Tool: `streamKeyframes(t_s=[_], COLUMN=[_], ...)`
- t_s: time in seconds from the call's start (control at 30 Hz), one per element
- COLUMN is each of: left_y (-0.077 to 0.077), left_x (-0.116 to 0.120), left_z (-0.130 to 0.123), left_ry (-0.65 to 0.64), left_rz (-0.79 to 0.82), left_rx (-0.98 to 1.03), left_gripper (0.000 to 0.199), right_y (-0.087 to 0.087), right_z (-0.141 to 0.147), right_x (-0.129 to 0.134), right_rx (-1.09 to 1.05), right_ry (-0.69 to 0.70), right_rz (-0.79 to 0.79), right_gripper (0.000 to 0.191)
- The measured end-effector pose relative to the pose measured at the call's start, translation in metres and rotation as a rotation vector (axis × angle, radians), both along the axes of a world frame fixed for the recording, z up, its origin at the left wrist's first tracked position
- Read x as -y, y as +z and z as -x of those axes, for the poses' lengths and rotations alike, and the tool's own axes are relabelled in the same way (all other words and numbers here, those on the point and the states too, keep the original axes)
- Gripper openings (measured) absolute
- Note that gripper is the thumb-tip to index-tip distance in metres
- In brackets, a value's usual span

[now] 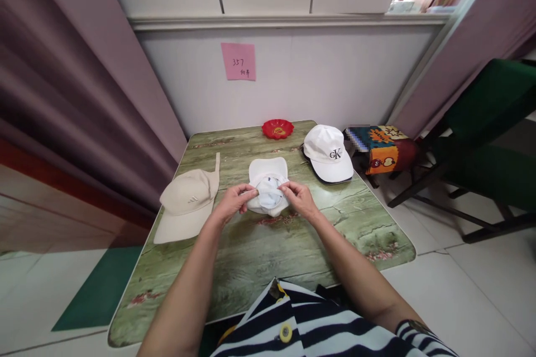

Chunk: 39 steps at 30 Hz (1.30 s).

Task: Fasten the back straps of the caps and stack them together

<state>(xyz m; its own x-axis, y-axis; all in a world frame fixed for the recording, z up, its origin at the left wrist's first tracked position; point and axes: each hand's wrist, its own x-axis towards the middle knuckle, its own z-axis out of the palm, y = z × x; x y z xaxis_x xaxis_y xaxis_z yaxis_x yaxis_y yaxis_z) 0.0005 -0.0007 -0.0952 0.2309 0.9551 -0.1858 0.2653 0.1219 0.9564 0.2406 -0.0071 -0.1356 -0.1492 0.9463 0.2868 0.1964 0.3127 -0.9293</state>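
A small white cap (pixel 268 168) lies at the middle of the table, its brim pointing away from me and its pale bluish inside facing up. My left hand (pixel 235 201) pinches the cap's left edge between thumb and fingers. On the opposite edge, my right hand (pixel 298 197) has its thumb and fingers closed in the same way. To the left rests a beige cap (pixel 186 201), its strap sticking up and its brim toward me. At the right, a white cap with black CK letters (pixel 329 150) sits on top of a dark cap, of which only the rim shows.
A red scalloped dish (pixel 277 129) stands at the back of the green wood-patterned table (pixel 251 268). Behind it, a pink note (pixel 238 61) is stuck to the white wall. A patterned stool (pixel 383 150) and a dark green chair (pixel 494 139) are to the right.
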Motion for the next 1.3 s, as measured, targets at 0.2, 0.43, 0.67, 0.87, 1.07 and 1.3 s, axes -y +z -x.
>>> streamKeyframes(t_s=[0.2, 0.43, 0.67, 0.87, 1.07, 1.3], left_y=[-0.003, -0.019, -0.043, -0.033, -0.036, -0.064], left_x=[0.011, 0.009, -0.006, -0.004, 0.012, 0.018], left_z=[0.004, 0.01, -0.009, -0.004, -0.005, -0.008], left_ry=[-0.087, -0.143, 0.06, -0.036, -0.093, 0.019], left_rz=[-0.031, -0.041, -0.094, -0.056, -0.032, -0.076], left_rx=[0.008, 0.03, 0.067, 0.042, 0.078, 0.116], left_gripper=[0.04, 0.046, 0.054, 0.046, 0.046, 0.049], right_y=[-0.016, -0.028, -0.022, 0.008, 0.006, -0.041], right_z=[-0.001, -0.004, 0.001, 0.004, 0.013, 0.016], right_x=[0.008, 0.008, -0.012, 0.002, 0.016, 0.011], right_rx=[0.021, 0.078, 0.307, 0.469, 0.387, 0.178], right_ry=[0.014, 0.09, -0.113, -0.072, -0.031, -0.08], right_rz=[0.013, 0.048, 0.018, -0.067, -0.028, 0.05], right_gripper=[0.042, 0.038, 0.028, 0.025, 0.027, 0.033])
